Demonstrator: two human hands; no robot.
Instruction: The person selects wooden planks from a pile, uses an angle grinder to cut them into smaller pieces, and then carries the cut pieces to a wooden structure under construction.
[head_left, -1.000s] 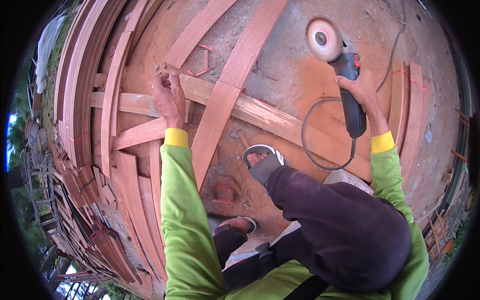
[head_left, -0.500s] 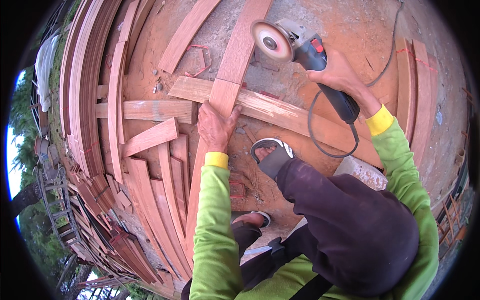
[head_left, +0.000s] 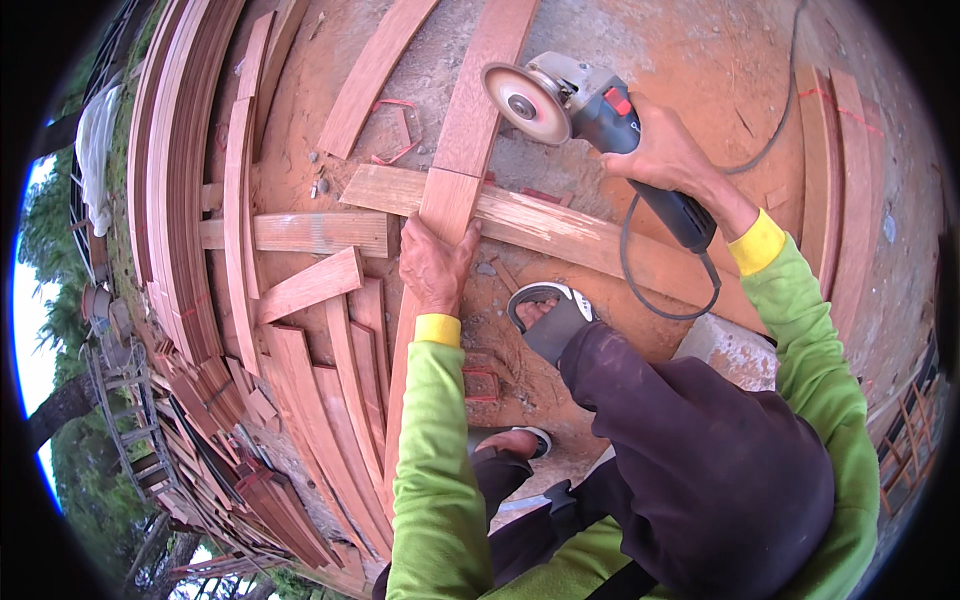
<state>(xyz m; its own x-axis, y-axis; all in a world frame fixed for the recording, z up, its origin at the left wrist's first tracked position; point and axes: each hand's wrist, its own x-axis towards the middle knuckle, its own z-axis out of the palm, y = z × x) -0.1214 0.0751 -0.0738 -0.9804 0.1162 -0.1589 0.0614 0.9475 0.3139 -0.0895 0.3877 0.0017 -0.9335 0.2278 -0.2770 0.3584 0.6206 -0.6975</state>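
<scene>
My right hand (head_left: 668, 150) is wrapped around the body of an angle grinder (head_left: 608, 118), which has a red switch and a black rear end. Its round cutting disc (head_left: 524, 104) is above and just right of a long reddish wooden plank (head_left: 478, 95), apparently apart from it. A thin dark line crosses that plank beyond my left hand (head_left: 434, 262). The left hand is closed over the plank, thumb on the right edge and fingers on the left. Under the plank runs a crosswise board (head_left: 575, 228) with a pale, splintered face.
Stacked long planks (head_left: 175, 180) line the left, with shorter offcuts (head_left: 312, 287) nearer. The grinder's cord (head_left: 628, 245) loops near my sandalled foot (head_left: 545, 312). A stone block (head_left: 728, 350) is under the crosswise board's right end. More boards (head_left: 835, 180) lie at right.
The grinder and my right hand have moved slightly left and down, bringing the disc closer to the plank's dark line. My left hand keeps its grip. The whole view has shifted a little.
</scene>
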